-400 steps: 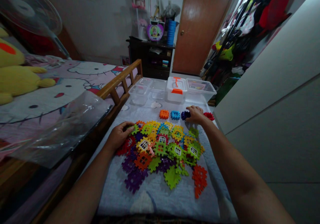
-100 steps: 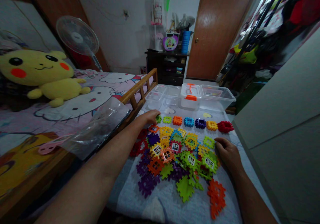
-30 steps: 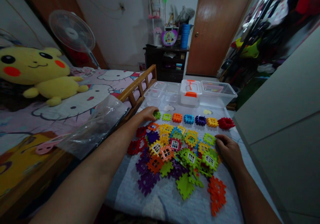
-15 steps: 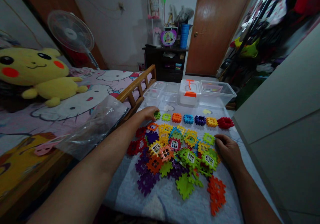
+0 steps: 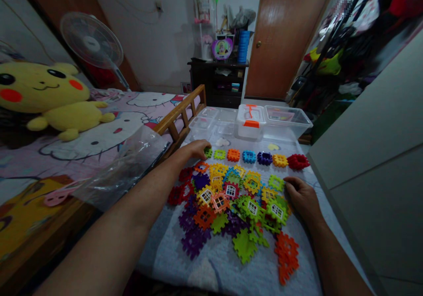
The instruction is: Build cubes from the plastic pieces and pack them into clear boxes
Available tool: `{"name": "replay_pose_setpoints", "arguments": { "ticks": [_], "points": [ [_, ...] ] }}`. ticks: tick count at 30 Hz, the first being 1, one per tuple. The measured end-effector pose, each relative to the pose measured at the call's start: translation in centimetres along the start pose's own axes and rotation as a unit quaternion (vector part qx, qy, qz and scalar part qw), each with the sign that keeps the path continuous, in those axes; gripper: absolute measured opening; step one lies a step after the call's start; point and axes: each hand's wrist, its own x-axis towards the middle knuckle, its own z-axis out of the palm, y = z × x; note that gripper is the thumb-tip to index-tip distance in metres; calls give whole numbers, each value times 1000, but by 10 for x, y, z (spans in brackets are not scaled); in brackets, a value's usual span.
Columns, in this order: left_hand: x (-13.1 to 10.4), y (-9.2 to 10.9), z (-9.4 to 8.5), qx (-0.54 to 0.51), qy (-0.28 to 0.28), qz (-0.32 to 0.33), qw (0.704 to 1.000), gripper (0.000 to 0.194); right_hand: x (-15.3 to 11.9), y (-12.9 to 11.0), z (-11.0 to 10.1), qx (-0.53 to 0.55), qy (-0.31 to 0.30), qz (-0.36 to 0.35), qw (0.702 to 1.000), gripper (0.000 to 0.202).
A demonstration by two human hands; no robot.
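Observation:
My left hand [image 5: 199, 149] is closed round a green piece [image 5: 208, 153] at the left end of a row of coloured pieces. Beside it in the row lie a light green piece [image 5: 220, 155], an orange one [image 5: 233, 155], a blue one [image 5: 249, 157], a dark purple one [image 5: 265, 158], a yellow one [image 5: 280, 160] and a red stack [image 5: 298, 161]. Nearer to me spreads a pile of interlocking plastic pieces [image 5: 220, 202]. At the pile's right edge rests my right hand [image 5: 300, 194], fingers curled beside a light green frame [image 5: 276, 183]; whether it holds anything is hidden.
Behind the row stand a lidded clear box [image 5: 251, 131] with orange clips and an open clear bin [image 5: 287, 122]. To the left are a wooden rail [image 5: 180, 111], a plastic bag [image 5: 132, 164] and a bed with a yellow plush toy [image 5: 66, 115]. A white cabinet [image 5: 380, 155] stands right.

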Motion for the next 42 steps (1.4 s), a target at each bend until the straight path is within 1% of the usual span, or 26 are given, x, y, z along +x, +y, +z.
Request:
{"name": "replay_pose_setpoints", "arguments": {
  "ticks": [9, 14, 19, 22, 29, 34, 38, 40, 42],
  "points": [
    [6, -13, 5, 5, 1, 10, 1000, 57, 0, 3, 0, -5, -7, 1, 1000, 41],
    [10, -19, 7, 6, 3, 20, 1000, 62, 0, 3, 0, -7, -7, 2, 1000, 40],
    [8, -17, 7, -16, 12, 19, 1000, 60, 1, 5, 1, -6, -3, -2, 1000, 39],
    [8, -14, 6, -12, 17, 15, 1000, 60, 1, 5, 1, -4, -1, -7, 1000, 38],
    [8, -11, 3, 19, -15, 3, 1000, 66, 0, 6, 2, -1, 7, -13, 1000, 37],
    [1, -3, -1, 4, -1, -10, 1000, 68, 0, 6, 1, -14, 7, -6, 1000, 39],
    [-11, 4, -9, -4, 14, -11, 1000, 69, -1, 4, 0, -20, 13, -10, 1000, 38],
    [-21, 4, -13, -8, 43, -2, 999, 68, -1, 2, 0, -18, 16, -11, 1000, 38],
    [-37, 0, -14, -19, 79, 13, 997, 64, -1, 2, 0, -16, 14, -5, 1000, 39]
  ]
}}
